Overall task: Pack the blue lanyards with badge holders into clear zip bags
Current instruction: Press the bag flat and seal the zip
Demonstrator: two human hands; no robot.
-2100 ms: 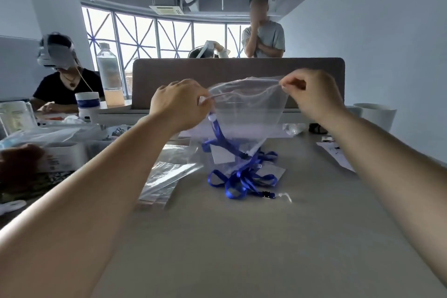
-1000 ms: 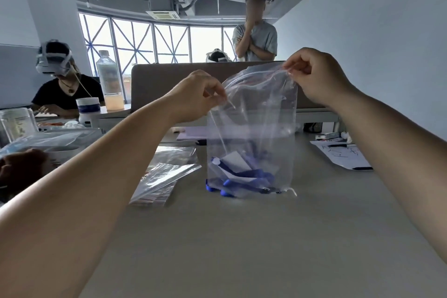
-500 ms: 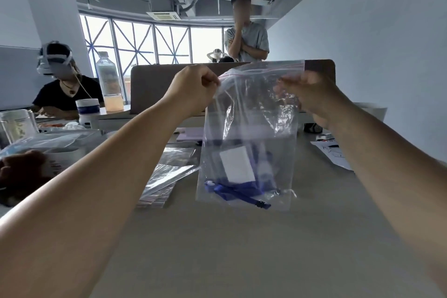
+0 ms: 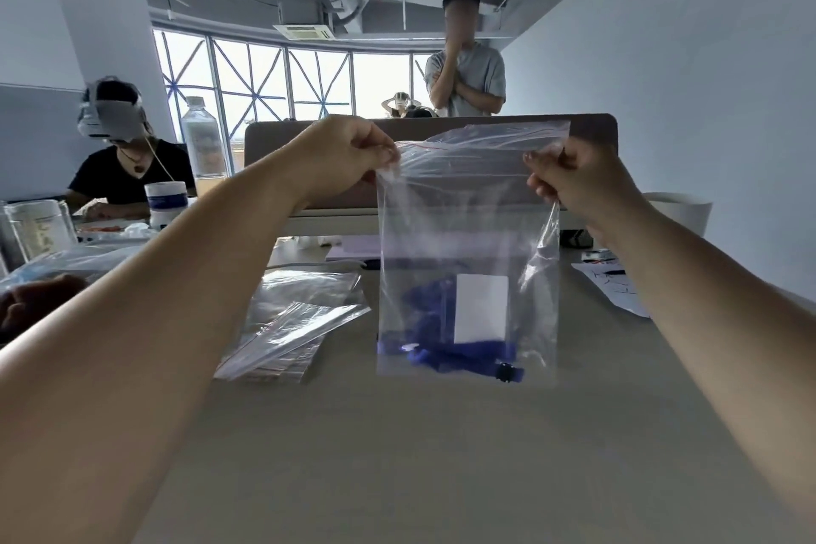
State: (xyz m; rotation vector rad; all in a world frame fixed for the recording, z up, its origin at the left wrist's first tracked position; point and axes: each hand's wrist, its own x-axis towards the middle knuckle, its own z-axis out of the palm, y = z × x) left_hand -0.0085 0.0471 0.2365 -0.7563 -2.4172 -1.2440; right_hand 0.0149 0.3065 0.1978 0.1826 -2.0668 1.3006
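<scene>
We see 2 bare arms reaching forward over a pale worktop (image 4: 397,455), holding a clear zip bag (image 4: 468,225) upright in front of us so that it hangs down from the hands. The left hand (image 4: 349,159) pinches the top left corner between thumb and curled fingers. The right hand (image 4: 578,186) grips the top right corner, fingers curled round the plastic. The mouth of the bag runs between the 2 hands, with a thin red line along it; we cannot tell whether it is sealed. At the bottom of the bag lies a bunched blue lanyard (image 4: 441,349) with a small black clip at its right end, and a white badge holder (image 4: 481,308) stands upright above it. On the worktop left of the bag lies a loose pile of spare bags (image 4: 291,322). Further back are a grey divider (image 4: 273,141), a plastic bottle (image 4: 203,137) and a white cup (image 4: 165,201) with a blue band on the left, and printed sheets (image 4: 613,283) on the right.
</scene>
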